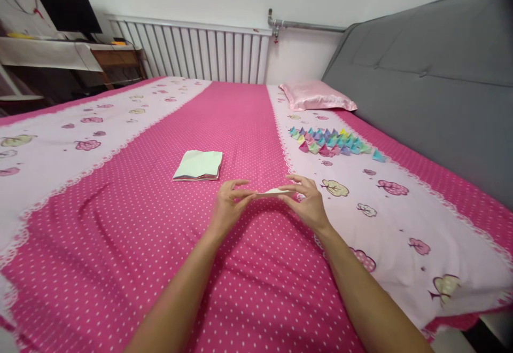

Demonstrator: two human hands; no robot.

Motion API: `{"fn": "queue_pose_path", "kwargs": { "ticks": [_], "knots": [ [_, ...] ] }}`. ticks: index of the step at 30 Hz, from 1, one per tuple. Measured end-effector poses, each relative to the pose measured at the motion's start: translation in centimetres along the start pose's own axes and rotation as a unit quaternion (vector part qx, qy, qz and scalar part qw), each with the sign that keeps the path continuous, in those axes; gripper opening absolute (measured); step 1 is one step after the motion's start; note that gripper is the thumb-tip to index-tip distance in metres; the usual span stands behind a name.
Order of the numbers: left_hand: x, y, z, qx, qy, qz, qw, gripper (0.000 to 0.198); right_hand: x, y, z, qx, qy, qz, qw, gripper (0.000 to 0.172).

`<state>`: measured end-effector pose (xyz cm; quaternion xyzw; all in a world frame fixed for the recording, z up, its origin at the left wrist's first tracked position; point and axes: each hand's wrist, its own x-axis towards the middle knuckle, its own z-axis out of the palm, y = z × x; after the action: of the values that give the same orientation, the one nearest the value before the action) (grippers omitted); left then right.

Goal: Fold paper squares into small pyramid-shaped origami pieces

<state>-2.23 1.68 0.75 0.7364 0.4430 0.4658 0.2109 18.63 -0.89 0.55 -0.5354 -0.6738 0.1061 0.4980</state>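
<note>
Between my two hands, just above the pink dotted bedspread, is a small pale piece of folded paper. My left hand pinches its left end between thumb and fingers. At the other end my right hand grips it the same way, with the thumb below and fingers on top. The paper is seen nearly edge-on, so its exact folded shape cannot be made out. A stack of square paper sheets, pale green on top, lies on the bed ahead of my left hand.
Several small folded paper pieces in many colours stand in rows at the right, beyond my right hand. Farther back lies a pink pillow against a grey headboard. A radiator and a desk with a monitor are behind the bed.
</note>
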Motion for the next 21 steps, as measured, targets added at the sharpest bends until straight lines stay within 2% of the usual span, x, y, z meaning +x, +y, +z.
{"fn": "queue_pose_path", "kwargs": {
  "ticks": [2,6,10,15,21],
  "knots": [
    [-0.1,-0.1,0.2,0.021,0.004,0.049,0.999,0.009,-0.1,-0.3,0.1,-0.028,-0.003,-0.051,0.998,0.017],
    [-0.3,-0.2,0.8,0.043,-0.002,0.145,0.988,0.011,-0.4,-1.1,0.6,-0.072,-0.005,-0.124,0.99,0.008],
    [-0.6,-0.1,1.1,0.039,0.007,0.185,0.982,0.011,-0.6,-1.5,1.1,-0.087,-0.01,-0.158,0.984,0.008],
    [-0.5,0.3,0.8,0.0,0.04,0.17,0.985,0.008,-0.3,-1.0,0.7,-0.097,0.023,-0.159,0.982,0.008],
    [-0.1,0.5,-0.2,-0.046,0.068,0.085,0.993,0.009,0.3,0.2,-0.4,-0.102,0.072,-0.125,0.984,0.005]
  ]
}}
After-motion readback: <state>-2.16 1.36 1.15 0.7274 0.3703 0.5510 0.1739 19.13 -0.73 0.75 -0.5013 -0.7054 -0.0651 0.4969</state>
